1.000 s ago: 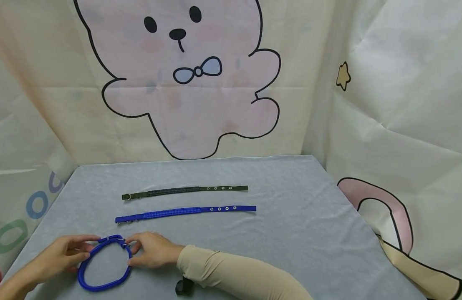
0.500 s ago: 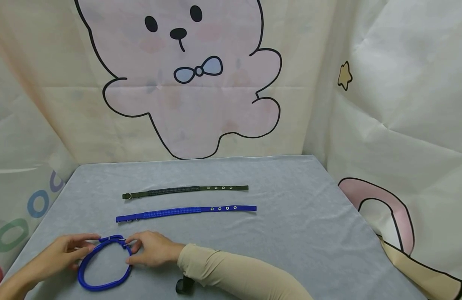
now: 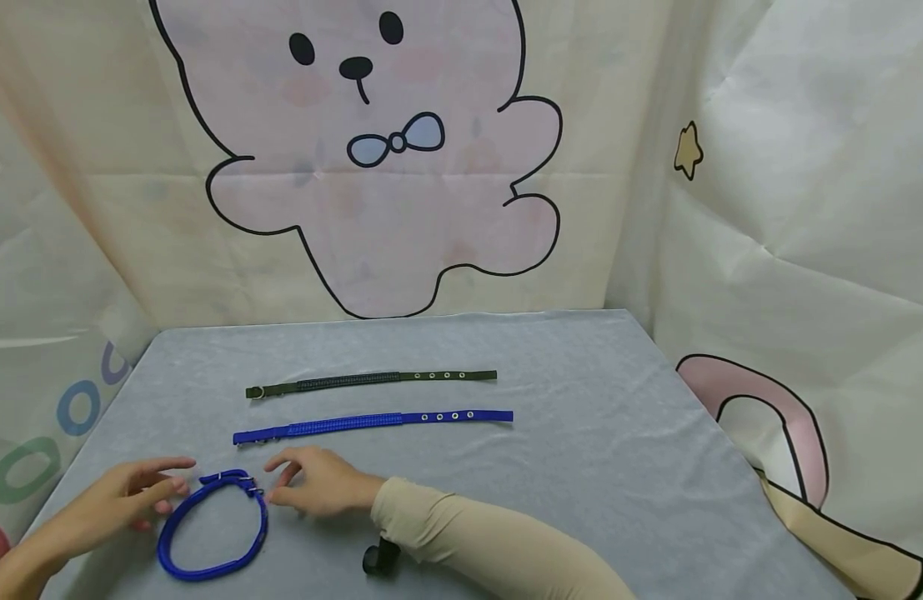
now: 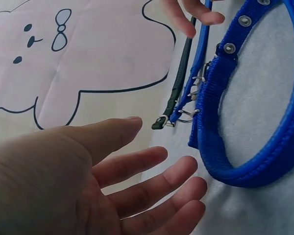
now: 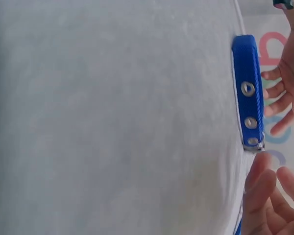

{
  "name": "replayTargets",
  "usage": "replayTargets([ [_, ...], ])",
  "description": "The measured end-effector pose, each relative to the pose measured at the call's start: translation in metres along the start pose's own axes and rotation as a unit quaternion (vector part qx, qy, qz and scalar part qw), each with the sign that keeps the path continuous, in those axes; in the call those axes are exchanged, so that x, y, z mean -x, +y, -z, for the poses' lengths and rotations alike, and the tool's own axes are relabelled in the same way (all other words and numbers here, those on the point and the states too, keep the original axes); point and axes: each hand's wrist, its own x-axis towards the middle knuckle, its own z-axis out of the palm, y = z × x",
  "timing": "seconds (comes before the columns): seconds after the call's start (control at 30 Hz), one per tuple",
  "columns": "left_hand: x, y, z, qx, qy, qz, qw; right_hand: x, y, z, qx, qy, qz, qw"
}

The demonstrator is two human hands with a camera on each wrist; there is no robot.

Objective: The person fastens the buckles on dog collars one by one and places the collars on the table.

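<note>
A blue pet collar (image 3: 178, 533), buckled into a loop, stands on its edge at the near left of the table. My left hand (image 3: 123, 500) is just left of the loop, its fingers apart and holding nothing. In the left wrist view the collar (image 4: 255, 178) shows metal eyelets and a buckle, and the left fingertips (image 4: 186, 188) are clear of it. To the right of the loop is my right hand (image 3: 322, 482), also free, with loosely bent fingers. The right wrist view shows the eyelet side of the collar (image 5: 248, 105) beyond the right fingers.
Behind the loop lies a straight blue collar (image 3: 348, 424) with eyelets at its right end. A dark green collar (image 3: 348, 381) lies parallel beyond it. Both rest on the grey cloth-covered table (image 3: 581, 467). Printed curtains (image 3: 431, 233) enclose the back and sides.
Both hands have let go of the blue looped collar and drawn apart from it, the left slightly leftward, the right to the right. The loop stays about where it was.
</note>
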Motion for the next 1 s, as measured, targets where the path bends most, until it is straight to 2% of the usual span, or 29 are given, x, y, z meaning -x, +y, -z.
replayTargets([
  [0.27, 0.002, 0.003, 0.001, -0.011, 0.058, -0.018, 0.9981, 0.011, 0.013, 0.020, -0.043, 0.014, 0.030, 0.999],
  [0.5, 0.001, 0.009, -0.003, -0.013, 0.117, -0.044, 0.9921, 0.022, 0.018, 0.034, -0.062, 0.032, 0.028, 0.997],
  [0.67, 0.000, 0.017, -0.005, 0.000, 0.139, -0.060, 0.9885, 0.032, 0.025, 0.045, -0.042, 0.047, 0.040, 0.997],
  [1.0, -0.004, 0.029, -0.011, 0.026, 0.170, -0.096, 0.9804, 0.058, 0.047, 0.070, -0.052, 0.070, 0.063, 0.994],
])
